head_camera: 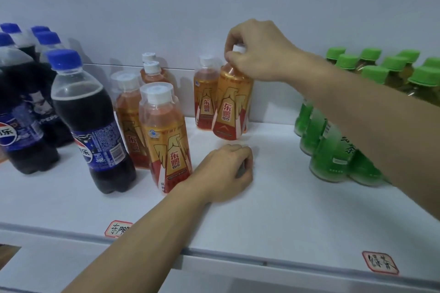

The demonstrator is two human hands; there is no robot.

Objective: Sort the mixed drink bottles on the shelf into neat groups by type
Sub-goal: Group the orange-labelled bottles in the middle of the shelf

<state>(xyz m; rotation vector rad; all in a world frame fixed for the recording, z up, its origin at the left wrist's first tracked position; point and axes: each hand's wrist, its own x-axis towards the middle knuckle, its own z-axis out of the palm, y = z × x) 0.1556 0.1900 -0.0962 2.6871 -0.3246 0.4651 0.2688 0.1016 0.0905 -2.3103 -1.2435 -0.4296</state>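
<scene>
At the shelf's far middle, my right hand pinching an orange bottle's cap, my left hand resting nearer, fingers loosely curled, holding nothing

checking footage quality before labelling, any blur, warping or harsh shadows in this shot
Head view: wide-angle warping bends the shelf edge and tilts the cola bottles and green tea bottles outward near the sides; lighting is soft and even, with faint shadows under the left hand; the right hand and orange bottle look slightly soft; no strong glare.
</scene>
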